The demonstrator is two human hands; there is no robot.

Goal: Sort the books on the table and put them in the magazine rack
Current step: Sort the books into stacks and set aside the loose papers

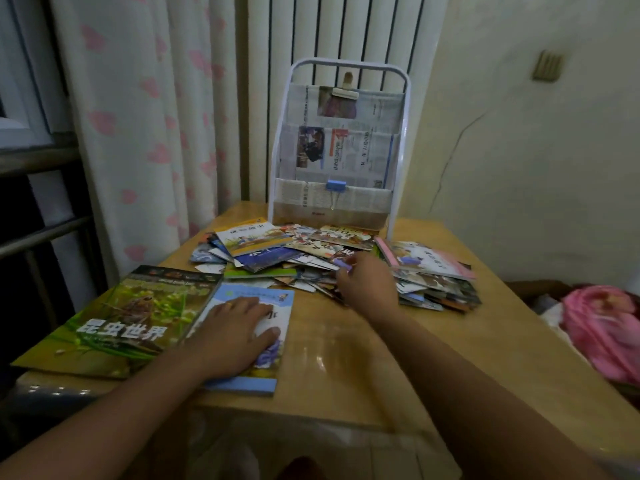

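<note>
Many thin, light, slippery books [332,261] heaped; right hand [367,282] curled into pile, grasp unclear; left hand [235,337] flat on blue book [273,306]. Best gripped by edges.

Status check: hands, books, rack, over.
Left hand flat on blue book. Right hand reaching into loose pile, grip unclear. Rack upright behind, nothing blocking.

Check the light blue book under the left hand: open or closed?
Closed: the light blue book lies flat, front cover up.
</note>
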